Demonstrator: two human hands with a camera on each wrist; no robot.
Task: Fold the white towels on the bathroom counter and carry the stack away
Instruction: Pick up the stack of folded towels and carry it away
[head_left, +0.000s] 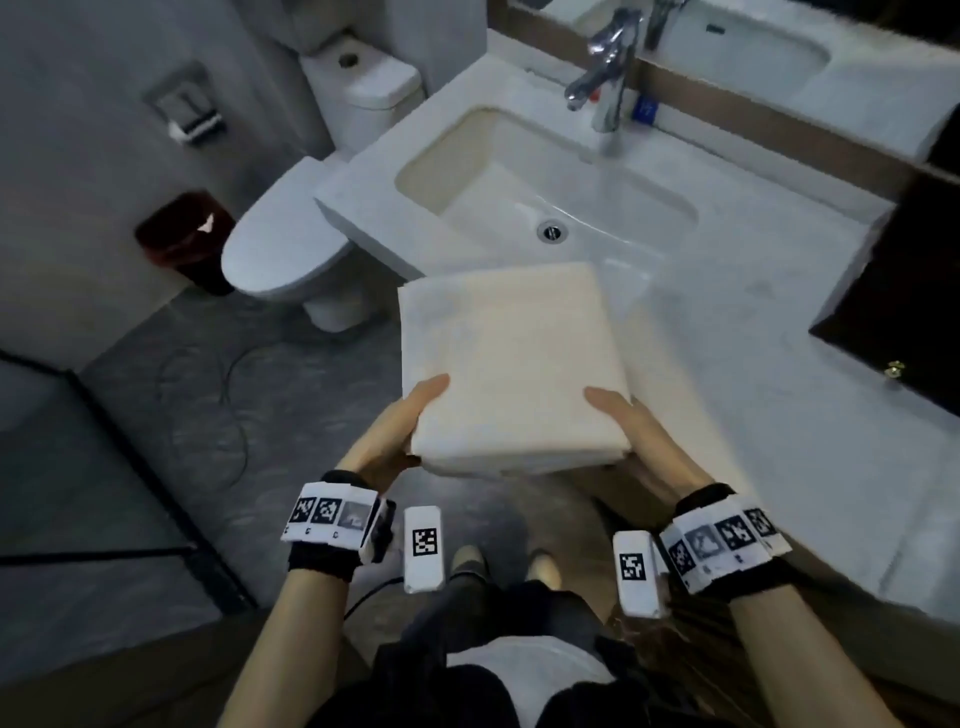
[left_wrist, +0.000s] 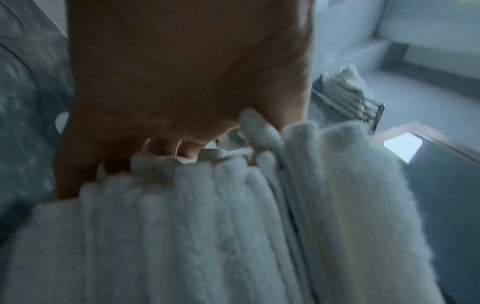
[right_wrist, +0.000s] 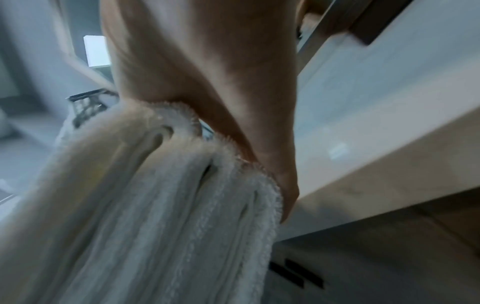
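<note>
A stack of folded white towels (head_left: 511, 364) is held up in the air between both hands, over the counter's front edge. My left hand (head_left: 400, 431) grips its near left corner, thumb on top and fingers underneath. At the near right corner my right hand (head_left: 631, 426) grips the same way. The left wrist view shows the layered edges of the towel stack (left_wrist: 207, 226) under the left hand (left_wrist: 182, 82), with fingers curled beneath. In the right wrist view the towel stack (right_wrist: 161, 205) hangs below the right hand (right_wrist: 207, 82).
The white counter (head_left: 769, 405) runs to the right with a sink (head_left: 545, 176) and faucet (head_left: 605, 67). A dark cabinet (head_left: 904, 291) stands at the right. A toilet (head_left: 291, 249) and a dark red bin (head_left: 182, 239) sit on the grey floor at left.
</note>
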